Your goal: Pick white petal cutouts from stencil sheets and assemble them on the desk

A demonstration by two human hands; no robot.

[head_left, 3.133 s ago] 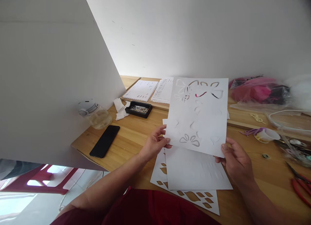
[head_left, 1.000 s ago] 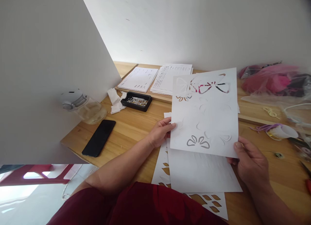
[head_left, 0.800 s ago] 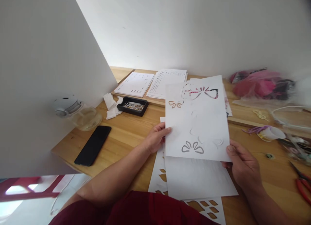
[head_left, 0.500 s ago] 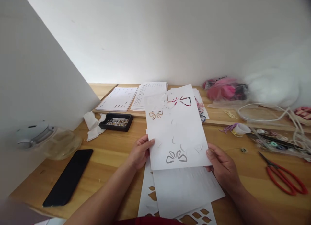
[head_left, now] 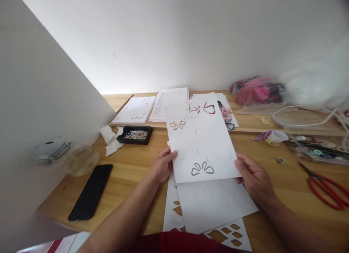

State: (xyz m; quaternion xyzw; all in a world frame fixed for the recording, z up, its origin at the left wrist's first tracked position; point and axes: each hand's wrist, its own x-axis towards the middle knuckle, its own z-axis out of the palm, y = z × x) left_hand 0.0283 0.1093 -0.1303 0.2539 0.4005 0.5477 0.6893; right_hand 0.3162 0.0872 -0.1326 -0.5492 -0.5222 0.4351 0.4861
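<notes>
A white paper stencil with cut-out petal and bow shapes is held up, tilted, between my two hands. My left hand pinches its left edge, thumb on top. At the lower right edge, my right hand grips it with the thumb in front and fingers behind. Beneath it lies a plain white sheet, partly covered. Under that, another cut-out sheet with leaf-shaped holes shows at the left and bottom. Colours from behind show through the upper openings of the held stencil.
Red-handled scissors lie at right, near a bag of small supplies. A black phone rests at left, below a black tray of beads. Paper stacks and a pink bag line the back shelf.
The view has shifted slightly, so most things appear farther right. The stencil stays in both hands, with its lower edge a little higher in the picture.
</notes>
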